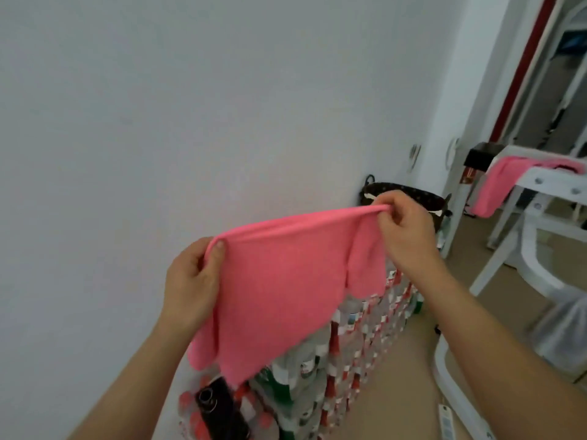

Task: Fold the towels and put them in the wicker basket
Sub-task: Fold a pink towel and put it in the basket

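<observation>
A pink towel (286,281) hangs stretched in the air in front of me, folded over along its top edge. My left hand (193,281) pinches its left top corner, thumb on the front of the cloth. My right hand (403,223) pinches the right top corner, which is bunched between the fingers. Behind my right hand the dark wicker basket (422,195) with a spotted lining stands on the floor by the wall, partly hidden. A second pink towel (498,185) is draped over a white chair (540,198) at the right.
Packs of water bottles (349,344) with red and green labels are stacked along the white wall below the towel. A black phone (219,408) lies on top of them. A white frame (451,385) and a clear plastic bag (562,331) stand on the beige floor at the right.
</observation>
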A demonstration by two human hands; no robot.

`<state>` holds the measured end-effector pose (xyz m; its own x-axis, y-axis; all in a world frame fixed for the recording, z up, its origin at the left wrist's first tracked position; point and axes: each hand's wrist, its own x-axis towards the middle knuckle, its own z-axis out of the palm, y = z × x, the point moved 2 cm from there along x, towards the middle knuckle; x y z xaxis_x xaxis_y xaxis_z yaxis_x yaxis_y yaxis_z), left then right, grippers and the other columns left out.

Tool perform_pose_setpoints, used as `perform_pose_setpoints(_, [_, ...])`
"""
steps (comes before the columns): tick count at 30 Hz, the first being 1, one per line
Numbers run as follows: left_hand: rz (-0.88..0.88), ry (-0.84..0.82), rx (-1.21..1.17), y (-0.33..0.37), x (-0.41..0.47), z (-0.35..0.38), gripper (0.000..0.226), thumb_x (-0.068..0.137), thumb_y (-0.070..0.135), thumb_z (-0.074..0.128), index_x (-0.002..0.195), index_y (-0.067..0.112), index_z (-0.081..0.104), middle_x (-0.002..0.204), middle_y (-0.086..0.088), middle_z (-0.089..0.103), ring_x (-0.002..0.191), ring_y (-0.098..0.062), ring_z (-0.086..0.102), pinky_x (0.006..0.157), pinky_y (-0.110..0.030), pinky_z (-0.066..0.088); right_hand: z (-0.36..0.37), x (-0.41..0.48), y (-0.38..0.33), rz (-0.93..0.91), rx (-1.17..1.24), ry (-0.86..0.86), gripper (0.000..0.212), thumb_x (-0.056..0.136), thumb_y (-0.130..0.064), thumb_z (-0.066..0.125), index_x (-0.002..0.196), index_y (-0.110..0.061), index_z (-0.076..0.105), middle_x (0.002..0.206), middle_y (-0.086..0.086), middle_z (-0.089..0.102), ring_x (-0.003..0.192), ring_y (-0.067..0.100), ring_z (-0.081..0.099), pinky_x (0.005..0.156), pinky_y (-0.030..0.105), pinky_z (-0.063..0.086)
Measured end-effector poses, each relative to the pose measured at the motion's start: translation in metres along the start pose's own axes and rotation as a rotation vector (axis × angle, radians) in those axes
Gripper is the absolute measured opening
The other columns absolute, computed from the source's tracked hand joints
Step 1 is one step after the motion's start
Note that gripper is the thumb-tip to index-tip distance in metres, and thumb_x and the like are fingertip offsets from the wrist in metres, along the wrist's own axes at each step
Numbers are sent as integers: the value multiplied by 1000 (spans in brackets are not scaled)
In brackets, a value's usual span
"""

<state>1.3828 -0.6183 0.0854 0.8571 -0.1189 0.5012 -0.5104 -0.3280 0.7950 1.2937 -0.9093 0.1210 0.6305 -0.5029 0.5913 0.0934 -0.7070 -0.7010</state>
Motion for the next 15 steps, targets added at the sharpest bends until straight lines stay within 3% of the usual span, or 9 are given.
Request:
perform_pose_setpoints(3, [201,31,66,10,38,15,22,93,8,51,99,26,62,93,18,57,83,2,50,78,-3,36,5,40,11,-123,-64,151,20,83,1,47,91,-11,61,78,-5,59,70,10,51,64,26,40])
perform_pose_setpoints(7, [256,-206,222,-27,44,55,25,80,9,57,98,24,66,90,21,53,83,0,52,71,-17,40,30,61,82,-125,-334,100,22,76,4,54,90,-9,65,92,6,65,93,26,54,75,39,45])
perform_pose_setpoints(9, [206,-438,400,-58,35,88,27,80,12,58,102,27,66,89,19,49,79,-3,51,69,-21,40,51,58,130,-49,-462,-61,23,71,5,58,84,-12,65,87,8,63,88,29,55,68,40,45])
perform_pose_setpoints(12, [155,-792,581,-95,11,135,24,87,19,54,107,29,62,97,13,50,87,-9,49,75,-25,42,79,43,195,90,-532,-432,25,68,8,55,75,-15,60,79,7,58,77,28,53,62,33,40])
perform_pose_setpoints(15, [82,-1116,728,-111,-4,176,18,90,35,50,91,22,62,90,3,62,79,-15,52,70,-27,41,90,28,248,223,-582,-687,22,80,4,50,80,-16,60,88,6,58,79,25,56,65,29,41])
